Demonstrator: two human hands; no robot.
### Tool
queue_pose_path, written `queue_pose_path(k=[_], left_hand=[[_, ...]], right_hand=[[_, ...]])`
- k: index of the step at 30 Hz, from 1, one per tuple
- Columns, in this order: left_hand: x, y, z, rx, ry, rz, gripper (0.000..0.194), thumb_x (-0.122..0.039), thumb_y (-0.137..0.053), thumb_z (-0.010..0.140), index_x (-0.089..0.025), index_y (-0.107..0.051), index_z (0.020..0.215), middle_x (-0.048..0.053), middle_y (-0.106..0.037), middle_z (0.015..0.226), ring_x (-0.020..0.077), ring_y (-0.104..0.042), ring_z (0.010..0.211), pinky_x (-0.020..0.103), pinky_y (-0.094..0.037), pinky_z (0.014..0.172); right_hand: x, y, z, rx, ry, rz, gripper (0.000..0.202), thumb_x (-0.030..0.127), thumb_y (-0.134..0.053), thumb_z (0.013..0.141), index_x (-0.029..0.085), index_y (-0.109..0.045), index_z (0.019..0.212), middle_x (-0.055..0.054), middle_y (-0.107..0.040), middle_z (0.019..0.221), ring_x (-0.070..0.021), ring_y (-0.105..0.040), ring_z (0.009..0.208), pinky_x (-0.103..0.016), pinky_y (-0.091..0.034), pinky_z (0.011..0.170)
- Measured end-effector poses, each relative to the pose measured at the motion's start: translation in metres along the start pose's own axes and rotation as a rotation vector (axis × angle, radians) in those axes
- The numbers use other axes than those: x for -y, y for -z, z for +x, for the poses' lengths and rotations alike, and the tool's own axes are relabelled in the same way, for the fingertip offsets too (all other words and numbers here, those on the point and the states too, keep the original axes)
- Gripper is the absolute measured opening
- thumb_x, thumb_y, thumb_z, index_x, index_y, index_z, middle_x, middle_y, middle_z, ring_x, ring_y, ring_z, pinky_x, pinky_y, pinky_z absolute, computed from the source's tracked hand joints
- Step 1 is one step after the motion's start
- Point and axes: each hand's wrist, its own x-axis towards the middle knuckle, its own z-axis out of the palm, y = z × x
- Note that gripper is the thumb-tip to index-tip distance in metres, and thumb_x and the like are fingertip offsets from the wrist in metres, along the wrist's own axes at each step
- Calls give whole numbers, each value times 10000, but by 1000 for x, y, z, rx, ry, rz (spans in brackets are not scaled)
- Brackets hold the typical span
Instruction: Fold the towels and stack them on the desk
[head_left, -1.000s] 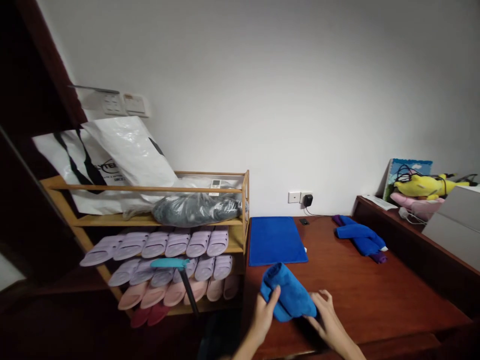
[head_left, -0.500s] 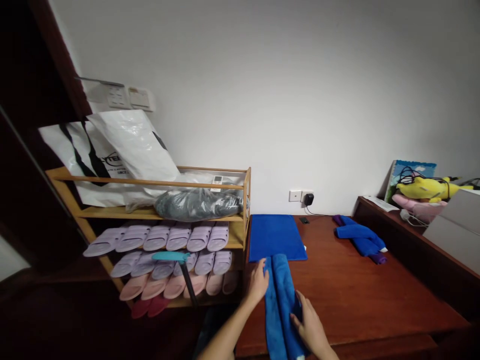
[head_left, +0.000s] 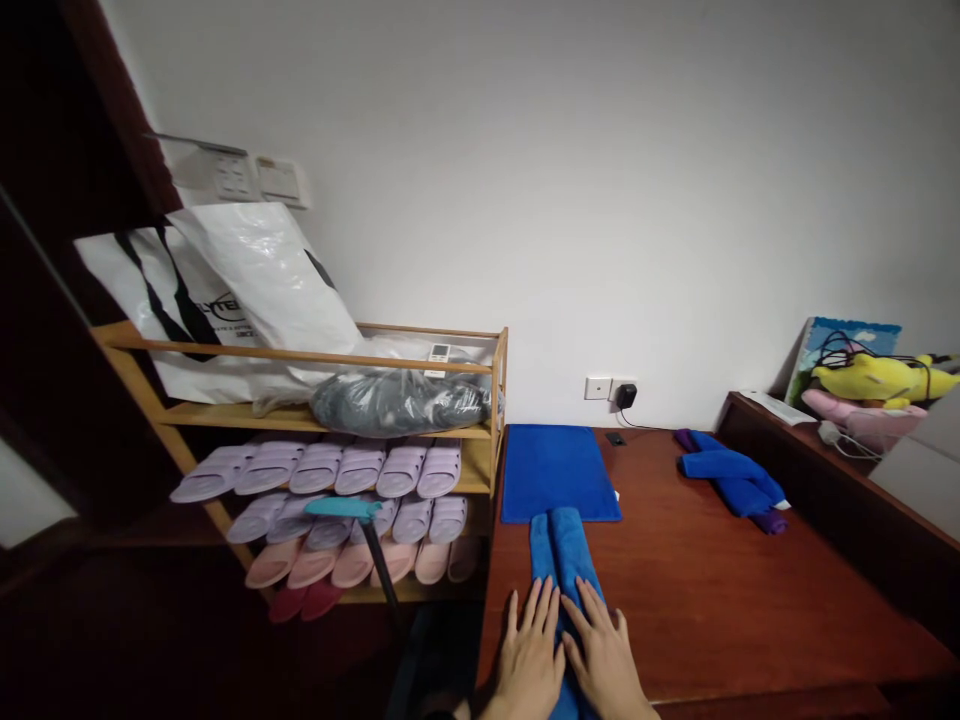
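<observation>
A blue towel (head_left: 568,545), rolled in from both long sides, lies lengthwise near the left side of the brown table. My left hand (head_left: 531,650) lies flat on its near part with the fingers spread. Beside it, my right hand (head_left: 602,650) rests on the right-hand roll, fingers also stretched out. The towel's near end is partly hidden under both hands. Just past its far end, a flat blue cloth (head_left: 556,474) is spread on the table. Farther right sit crossed, rolled blue and purple towels (head_left: 733,475).
On the left stands a wooden rack (head_left: 480,470) with several slippers (head_left: 334,467), white bags (head_left: 262,290) and a plastic-wrapped dark bundle (head_left: 405,402). A black plug (head_left: 625,396) is in the wall socket. A yellow plush toy (head_left: 874,378) lies on the raised ledge at right.
My left hand has come back from the towel's far end to its near part. Both hands now lie side by side, flat on the rolls. The view has shifted slightly.
</observation>
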Motion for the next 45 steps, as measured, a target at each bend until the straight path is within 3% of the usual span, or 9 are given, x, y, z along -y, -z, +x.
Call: queue_pose_path(k=[7, 15, 22, 27, 32, 36, 38, 41, 45], left_hand=[[10, -17, -9, -23, -63, -24, 631, -332, -382, 880, -278, -90, 1437, 28, -250, 1489, 279, -304, 1341, 555, -298, 1052], [6, -17, -16, -94, -28, 3, 516, -310, -363, 895, -252, -315, 1405, 41, -346, 1463, 272, -354, 1315, 503, -339, 1012], [11, -6, -17, -274, -123, 110, 324, -242, -419, 882, -258, -550, 1178, 25, -591, 1270, 204, -511, 1177, 387, -368, 951], [11, 10, -16, -284, -85, 90, 304, -118, -404, 859, -284, -561, 1060, -20, -631, 1177, 163, -542, 1121, 394, -340, 961], [26, 3, -12, -296, -174, 92, 304, -101, -446, 811, -282, -577, 1017, -34, -670, 1089, 148, -596, 1009, 342, -383, 907], [14, 5, -8, -241, -106, 113, 557, -36, -394, 750, -235, -480, 1263, 31, -591, 1264, 187, -509, 1173, 383, -336, 989], [2, 9, -4, -154, -36, 110, 739, 7, -366, 678, -207, -342, 1385, 55, -434, 1421, 217, -357, 1312, 447, -273, 1050], [-7, 12, 3, 19, 25, 71, 799, 5, -343, 645, -196, -286, 1417, 40, -313, 1485, 232, -255, 1365, 527, -239, 1068], [1, 12, 6, 107, 29, 29, 766, -11, -319, 676, -223, -292, 1412, 8, -282, 1494, 217, -241, 1371, 579, -234, 1062]], right_hand=[[-18, -2, -7, 45, -85, -33, 572, 197, -463, 715, 289, -513, 1277, -62, -415, 1426, -280, -434, 1268, -436, -467, 919], [-14, 27, -15, -62, -129, -191, 536, 130, -445, 684, 250, -590, 1186, -73, -510, 1356, -272, -542, 1143, -398, -457, 906], [13, 3, -6, 16, -212, -293, 509, 175, -502, 722, 238, -561, 1224, -123, -562, 1292, -341, -509, 1173, -494, -452, 896], [-42, 10, -10, -100, -244, -111, 649, 26, -381, 685, 173, -422, 1316, -125, -594, 1232, -211, -589, 1077, -300, -487, 830], [-113, 31, -22, -145, -333, -40, 601, 72, -361, 711, 125, -402, 1309, -112, -686, 958, -205, -661, 873, -294, -508, 745], [-82, 28, -25, -306, -102, -131, 449, 183, -414, 778, 183, -523, 1214, -119, -581, 1234, -231, -546, 1132, -352, -444, 939], [-48, 17, -21, -259, 24, -132, 481, 135, -399, 775, 237, -519, 1230, -72, -546, 1294, -202, -500, 1185, -347, -401, 991], [-17, 1, -12, -198, 10, -207, 570, 50, -407, 697, 280, -553, 1197, -44, -500, 1359, -226, -441, 1244, -405, -355, 1020], [-39, 0, -12, -202, -108, -352, 546, 53, -418, 680, 255, -599, 1154, -88, -459, 1397, -286, -411, 1266, -469, -342, 991]])
